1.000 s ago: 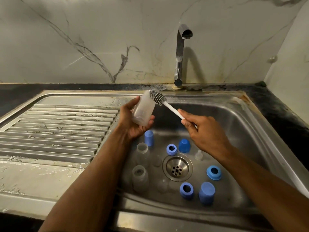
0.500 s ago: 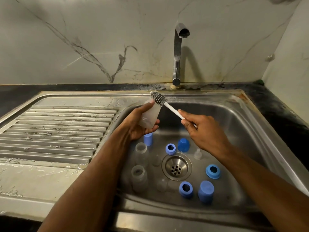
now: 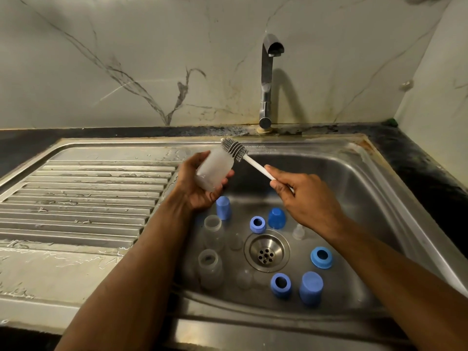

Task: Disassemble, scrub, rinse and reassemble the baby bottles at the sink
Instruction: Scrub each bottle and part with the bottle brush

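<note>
My left hand (image 3: 196, 188) grips a frosted clear bottle body (image 3: 215, 171), tilted over the left side of the basin. My right hand (image 3: 307, 198) holds the white handle of a bottle brush (image 3: 234, 149); its grey bristle head lies against the bottle's upper outside end. In the sink basin (image 3: 354, 188) stand two more clear bottles (image 3: 211, 230) (image 3: 210, 268), three blue rings (image 3: 257, 224) (image 3: 321, 257) (image 3: 280, 285), three blue caps (image 3: 223, 207) (image 3: 277, 218) (image 3: 311, 288) and a clear teat (image 3: 298, 231).
The drain strainer (image 3: 266, 252) sits mid-basin. A chrome tap (image 3: 268, 79) stands behind the sink, no water running. A wet ribbed draining board (image 3: 83, 196) lies left. Dark counter (image 3: 435, 178) and wall close the right side. Further faint clear teats (image 3: 244, 278) lie near the drain.
The bottle has tilted and dropped slightly in my left hand, and the brush head has slid along its upper end. The parts in the basin have not moved.
</note>
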